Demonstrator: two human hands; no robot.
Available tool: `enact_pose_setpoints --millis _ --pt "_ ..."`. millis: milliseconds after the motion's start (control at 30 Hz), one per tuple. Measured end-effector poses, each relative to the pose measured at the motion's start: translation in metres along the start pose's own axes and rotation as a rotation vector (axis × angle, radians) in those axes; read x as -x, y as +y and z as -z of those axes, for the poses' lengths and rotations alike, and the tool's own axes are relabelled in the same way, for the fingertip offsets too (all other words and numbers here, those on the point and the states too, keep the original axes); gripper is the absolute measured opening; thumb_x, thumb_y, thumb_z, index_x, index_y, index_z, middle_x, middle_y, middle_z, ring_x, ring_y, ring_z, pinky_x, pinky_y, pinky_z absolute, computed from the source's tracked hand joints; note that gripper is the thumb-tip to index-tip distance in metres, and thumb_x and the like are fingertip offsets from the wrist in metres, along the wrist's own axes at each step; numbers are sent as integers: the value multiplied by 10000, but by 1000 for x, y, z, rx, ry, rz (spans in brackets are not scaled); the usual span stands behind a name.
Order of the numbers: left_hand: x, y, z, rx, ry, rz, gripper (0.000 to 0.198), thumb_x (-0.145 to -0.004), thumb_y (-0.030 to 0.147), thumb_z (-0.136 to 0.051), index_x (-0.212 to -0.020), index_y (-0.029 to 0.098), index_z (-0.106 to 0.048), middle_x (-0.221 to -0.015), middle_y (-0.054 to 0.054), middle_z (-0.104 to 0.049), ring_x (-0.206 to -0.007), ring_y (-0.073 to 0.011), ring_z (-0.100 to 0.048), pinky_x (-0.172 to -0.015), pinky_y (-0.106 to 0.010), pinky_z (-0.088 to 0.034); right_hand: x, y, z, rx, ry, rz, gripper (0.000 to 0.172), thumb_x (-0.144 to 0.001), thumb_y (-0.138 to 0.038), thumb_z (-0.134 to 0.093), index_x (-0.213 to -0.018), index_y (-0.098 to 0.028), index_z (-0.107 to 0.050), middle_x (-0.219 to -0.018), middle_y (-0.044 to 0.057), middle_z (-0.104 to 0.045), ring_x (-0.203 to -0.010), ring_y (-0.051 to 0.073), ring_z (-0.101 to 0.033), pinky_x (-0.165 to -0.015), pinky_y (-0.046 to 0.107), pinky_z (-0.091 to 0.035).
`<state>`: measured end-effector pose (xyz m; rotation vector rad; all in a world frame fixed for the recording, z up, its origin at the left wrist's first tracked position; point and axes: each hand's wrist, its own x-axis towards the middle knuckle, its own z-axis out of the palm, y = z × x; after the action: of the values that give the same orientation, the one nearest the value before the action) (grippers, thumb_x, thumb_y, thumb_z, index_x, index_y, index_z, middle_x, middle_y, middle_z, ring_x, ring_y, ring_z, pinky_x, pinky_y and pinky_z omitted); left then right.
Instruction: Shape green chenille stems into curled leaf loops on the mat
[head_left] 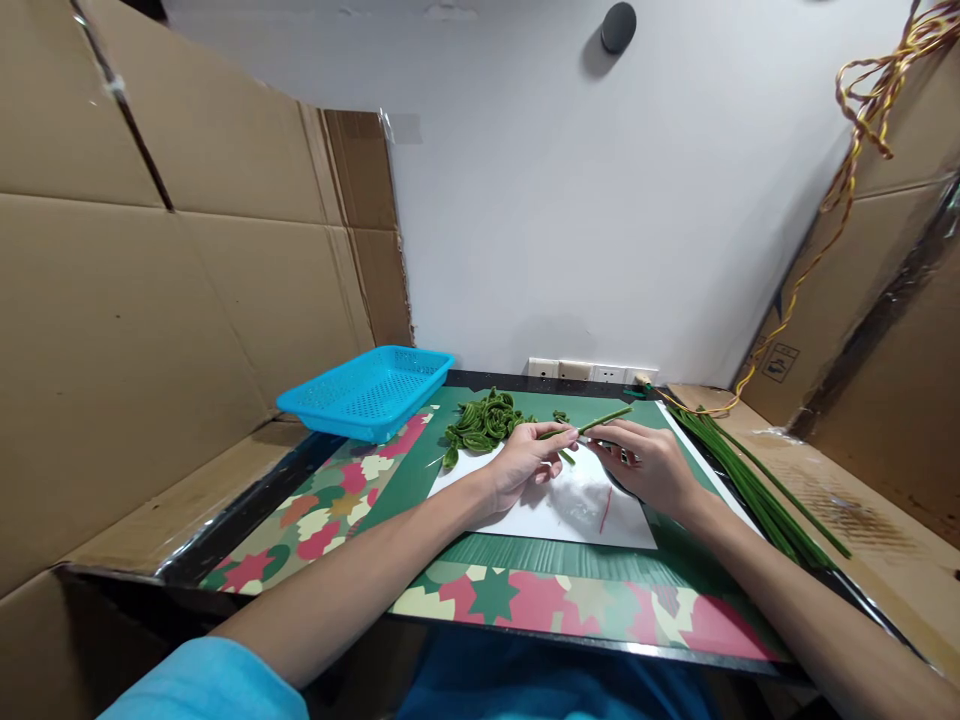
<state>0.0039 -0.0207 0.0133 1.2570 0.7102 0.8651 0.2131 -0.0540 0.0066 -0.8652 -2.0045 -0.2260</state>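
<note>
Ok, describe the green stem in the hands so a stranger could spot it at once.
Start at the white wall, then drop to the white sheet before it. Over that, the left hand pinches a thin green stem, the right hand close beside it. Unlike the curled green pile or the long green bundle, which lie down, this one is held up.

Basket [367, 390] blue; stems [750, 487] green; paper [540, 518] white; mat [405, 485] green, its border [555, 600] pink-and-cream camouflage; wire [911, 45] yellow and, perhaps, red.
</note>
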Motion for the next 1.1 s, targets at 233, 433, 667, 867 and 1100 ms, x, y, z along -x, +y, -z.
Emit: enact_pose_setpoints --millis 233,433,667,867,1100 --pt "3 5 -1 32 -3 -10 381 -746 436 -844 -920 116 -730 -908 -61 -672 -450 -14 -455 -370 -194 -201 0 3 4 -28 14 30 234 -961 -150 -569 -1070 -231 -759 -981 44 -809 -767 167 -760 -658 244 -578" --pt "3 7 2 129 -54 58 343 -734 374 -866 -909 116 -723 -835 -15 -620 -463 -7 -419 -375 -195 -185 -2 1 6 -104 5 18 234 -966 -186 -607 -1138 -234 -758 -984 53 -810 -772 181 -758 -671 269 -594" --pt "2 11 3 145 -109 83 327 -731 362 -873 -869 112 -715 -826 -15 -614 -471 -13 -426 -374 -204 -201 1 6 7 -117 12 98 278 -1001 -195 -580 -1203 -269 -755 -1125 65 -787 -984 217 -761 -842 325 -624" --pt "0 8 5 130 -93 53 352 -724 402 -872 -869 119 -719 -806 -7 -619 -457 -13 -422 -386 -215 -165 6 5 2 -31 57 144 356 -1008 -171 -555 -1304 -296 -706 -1140 64 -780 -991 205 -758 -846 315 -626" --pt "1 5 8 125 -108 50 401 -695 446 -893 -829 114 -711 -751 -4 -628 -456 -16 -448 -417 -213 -185 7 4 -4 -18 13 143 415 -1032 -172 -511 -1405 -314 -625 -1238 58 -750 -1061 201 -747 -904 318 -617"
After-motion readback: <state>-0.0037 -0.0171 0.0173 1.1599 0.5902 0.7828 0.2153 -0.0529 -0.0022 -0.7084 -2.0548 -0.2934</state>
